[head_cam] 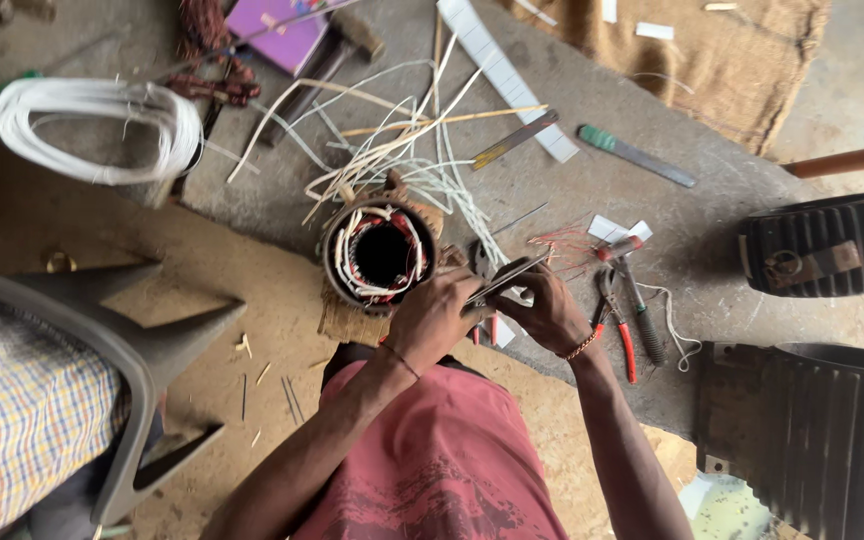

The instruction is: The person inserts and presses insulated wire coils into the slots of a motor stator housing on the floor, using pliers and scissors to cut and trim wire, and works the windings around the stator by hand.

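A motor stator (pixel 382 256) with red and white windings stands on the floor in front of me, with long white sleeve strands (pixel 407 150) fanning out of its far side. My left hand (pixel 432 318) is curled shut right beside the stator's rim, gripping the near end of a slim grey metal tool (pixel 508 276). My right hand (pixel 550 310) closes on the same tool from the right side. The tool's tip points up and right, away from the stator. What lies under my hands is hidden.
Red-handled pliers (pixel 616 325) and a screwdriver (pixel 642 318) lie right of my hands. A green-handled file (pixel 637 155), a hammer (pixel 344 42), a white tubing coil (pixel 92 125), two finned motor housings (pixel 820 245) (pixel 812 430), a grey chair (pixel 142 345) and a person's checked cloth (pixel 22 420) surround me.
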`<action>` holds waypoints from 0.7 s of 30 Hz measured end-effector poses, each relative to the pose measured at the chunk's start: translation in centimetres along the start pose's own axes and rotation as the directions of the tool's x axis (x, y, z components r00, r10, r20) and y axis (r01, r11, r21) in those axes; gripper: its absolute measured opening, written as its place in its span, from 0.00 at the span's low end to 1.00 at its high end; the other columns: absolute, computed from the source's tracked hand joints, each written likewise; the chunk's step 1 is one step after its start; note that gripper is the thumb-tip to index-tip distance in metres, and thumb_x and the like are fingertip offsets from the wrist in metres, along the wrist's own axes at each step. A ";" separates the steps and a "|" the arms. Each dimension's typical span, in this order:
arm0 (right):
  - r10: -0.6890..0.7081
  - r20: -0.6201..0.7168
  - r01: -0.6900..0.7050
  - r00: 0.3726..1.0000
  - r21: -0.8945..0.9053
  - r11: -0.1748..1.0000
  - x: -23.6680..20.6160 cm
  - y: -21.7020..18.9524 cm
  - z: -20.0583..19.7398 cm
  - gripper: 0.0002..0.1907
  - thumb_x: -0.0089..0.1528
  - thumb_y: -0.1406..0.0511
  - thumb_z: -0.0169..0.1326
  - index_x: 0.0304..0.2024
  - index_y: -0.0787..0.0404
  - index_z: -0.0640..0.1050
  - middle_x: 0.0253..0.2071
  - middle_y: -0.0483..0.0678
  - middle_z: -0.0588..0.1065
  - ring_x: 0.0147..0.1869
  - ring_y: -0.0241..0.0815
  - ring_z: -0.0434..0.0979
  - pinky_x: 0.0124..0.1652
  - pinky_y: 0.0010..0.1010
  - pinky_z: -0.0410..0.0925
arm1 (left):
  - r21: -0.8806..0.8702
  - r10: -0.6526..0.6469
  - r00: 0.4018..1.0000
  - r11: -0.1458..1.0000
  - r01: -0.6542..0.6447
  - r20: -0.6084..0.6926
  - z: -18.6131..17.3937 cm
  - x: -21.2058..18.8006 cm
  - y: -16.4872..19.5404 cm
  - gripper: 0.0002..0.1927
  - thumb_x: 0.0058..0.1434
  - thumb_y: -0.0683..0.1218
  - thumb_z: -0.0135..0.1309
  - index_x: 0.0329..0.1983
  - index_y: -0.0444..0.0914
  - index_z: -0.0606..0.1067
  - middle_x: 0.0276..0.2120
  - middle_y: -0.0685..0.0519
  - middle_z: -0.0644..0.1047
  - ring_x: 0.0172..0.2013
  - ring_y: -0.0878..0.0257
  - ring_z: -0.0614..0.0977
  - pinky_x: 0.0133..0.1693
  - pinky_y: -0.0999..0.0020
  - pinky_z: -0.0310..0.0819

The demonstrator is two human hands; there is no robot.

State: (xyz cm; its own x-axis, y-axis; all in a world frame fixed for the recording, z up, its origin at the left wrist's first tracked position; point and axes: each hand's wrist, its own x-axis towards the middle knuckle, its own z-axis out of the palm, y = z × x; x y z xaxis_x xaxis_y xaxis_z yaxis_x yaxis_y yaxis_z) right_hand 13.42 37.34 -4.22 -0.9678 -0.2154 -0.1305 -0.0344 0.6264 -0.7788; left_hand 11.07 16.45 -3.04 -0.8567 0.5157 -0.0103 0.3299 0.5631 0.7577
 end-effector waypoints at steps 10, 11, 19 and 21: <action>-0.041 -0.432 0.055 0.901 0.019 0.998 -3.2 -0.9 -0.2 0.19 0.56 0.63 0.67 0.46 0.63 0.79 0.48 0.53 0.77 0.51 0.51 0.77 0.49 0.38 0.69 | -0.282 -0.145 0.967 0.938 0.202 0.211 2.0 3.0 -0.9 0.13 0.56 0.47 0.67 0.41 0.36 0.82 0.30 0.49 0.84 0.27 0.62 0.84 0.30 0.66 0.79; -0.012 -0.550 -0.036 0.835 -0.076 0.996 -3.8 -1.8 0.4 0.19 0.56 0.65 0.66 0.48 0.64 0.77 0.47 0.55 0.75 0.51 0.54 0.76 0.49 0.40 0.69 | -0.307 -0.200 0.952 0.913 0.267 0.233 2.4 3.2 -1.3 0.12 0.56 0.46 0.67 0.40 0.36 0.83 0.29 0.50 0.84 0.26 0.64 0.84 0.29 0.67 0.78; 0.268 -0.456 -0.177 0.848 0.234 0.956 -8.7 -8.8 4.8 0.20 0.61 0.69 0.61 0.55 0.64 0.73 0.44 0.55 0.77 0.46 0.50 0.79 0.44 0.40 0.74 | -0.847 -0.440 0.806 0.164 0.505 0.396 7.1 2.8 -2.1 0.12 0.59 0.42 0.65 0.45 0.38 0.80 0.31 0.57 0.80 0.24 0.70 0.76 0.25 0.75 0.74; 0.230 -0.434 -0.176 0.871 0.161 0.971 -9.0 -8.3 4.5 0.25 0.59 0.70 0.62 0.59 0.64 0.72 0.44 0.56 0.76 0.47 0.52 0.79 0.44 0.42 0.73 | -0.843 -0.444 0.791 0.131 0.522 0.421 7.8 2.5 -1.6 0.14 0.59 0.43 0.66 0.47 0.38 0.78 0.31 0.58 0.78 0.24 0.71 0.75 0.24 0.76 0.72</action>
State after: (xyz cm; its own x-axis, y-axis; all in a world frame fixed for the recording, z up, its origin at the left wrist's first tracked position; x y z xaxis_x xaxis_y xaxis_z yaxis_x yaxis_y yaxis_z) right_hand 23.52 30.71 0.69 -0.9592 0.2814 -0.0263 0.1769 0.5254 -0.8323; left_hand 11.50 21.94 -9.36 -0.6572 0.4301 -0.6189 -0.7382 -0.2015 0.6438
